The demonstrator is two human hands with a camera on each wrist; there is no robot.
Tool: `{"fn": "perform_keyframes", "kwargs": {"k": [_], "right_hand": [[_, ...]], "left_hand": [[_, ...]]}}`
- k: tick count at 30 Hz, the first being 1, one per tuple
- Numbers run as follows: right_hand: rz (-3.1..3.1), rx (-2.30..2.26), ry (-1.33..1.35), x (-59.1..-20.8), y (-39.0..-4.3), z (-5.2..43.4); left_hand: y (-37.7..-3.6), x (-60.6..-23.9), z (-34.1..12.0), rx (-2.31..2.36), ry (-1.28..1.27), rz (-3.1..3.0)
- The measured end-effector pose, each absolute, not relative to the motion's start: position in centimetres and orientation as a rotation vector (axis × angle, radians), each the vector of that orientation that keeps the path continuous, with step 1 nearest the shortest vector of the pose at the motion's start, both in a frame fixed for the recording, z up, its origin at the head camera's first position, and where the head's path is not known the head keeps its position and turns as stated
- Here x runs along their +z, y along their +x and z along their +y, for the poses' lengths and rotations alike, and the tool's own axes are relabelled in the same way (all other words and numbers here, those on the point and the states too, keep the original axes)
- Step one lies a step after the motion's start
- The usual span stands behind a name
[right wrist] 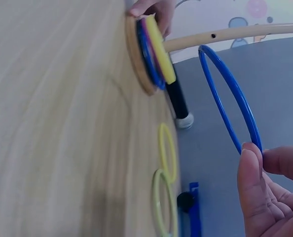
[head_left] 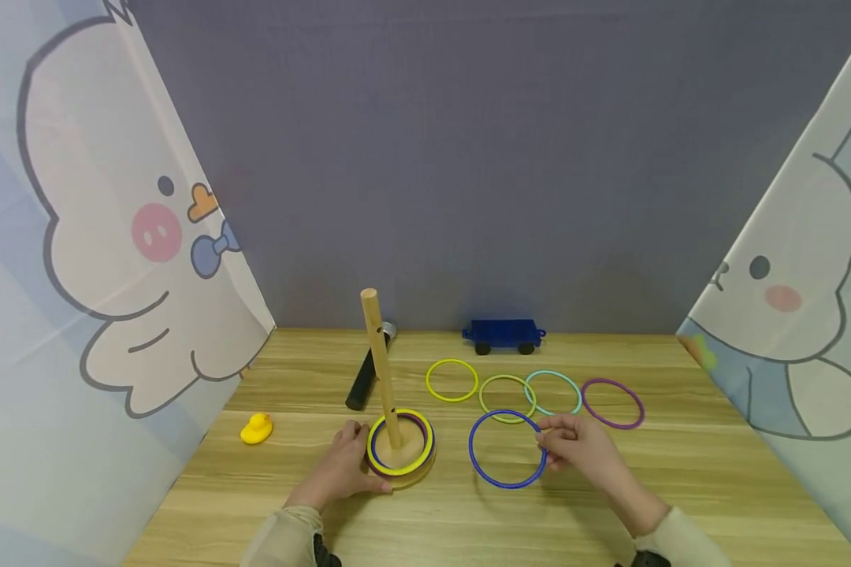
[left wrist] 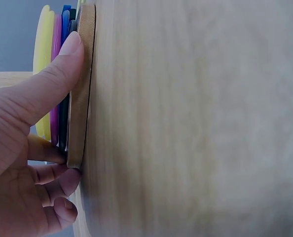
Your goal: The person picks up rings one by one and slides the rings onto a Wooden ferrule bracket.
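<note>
Your left hand grips the edge of the round wooden base at lower centre of the head view, thumb on its rim, with yellow, purple and blue rings stacked around the upright peg. Your right hand pinches the blue ring at its right edge, just right of the base and lifted off the table in the right wrist view. Four loose rings lie behind it.
</note>
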State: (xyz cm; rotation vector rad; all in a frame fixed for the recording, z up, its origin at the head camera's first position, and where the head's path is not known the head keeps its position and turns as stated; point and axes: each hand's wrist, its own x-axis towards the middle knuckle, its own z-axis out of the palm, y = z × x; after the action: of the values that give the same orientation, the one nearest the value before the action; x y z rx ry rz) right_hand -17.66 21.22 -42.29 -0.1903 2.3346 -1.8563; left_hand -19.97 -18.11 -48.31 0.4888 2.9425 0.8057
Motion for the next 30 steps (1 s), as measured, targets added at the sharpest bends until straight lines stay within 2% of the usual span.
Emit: {"fn": "perform_keyframes", "kwargs": {"k": [30], "right_hand": [[2.313, -1.982, -0.206, -35.3, -18.3, 17.4]], "left_hand": [[-19.4, -47.9, -18.2, 0.836, 0.52, 2.928]]}}
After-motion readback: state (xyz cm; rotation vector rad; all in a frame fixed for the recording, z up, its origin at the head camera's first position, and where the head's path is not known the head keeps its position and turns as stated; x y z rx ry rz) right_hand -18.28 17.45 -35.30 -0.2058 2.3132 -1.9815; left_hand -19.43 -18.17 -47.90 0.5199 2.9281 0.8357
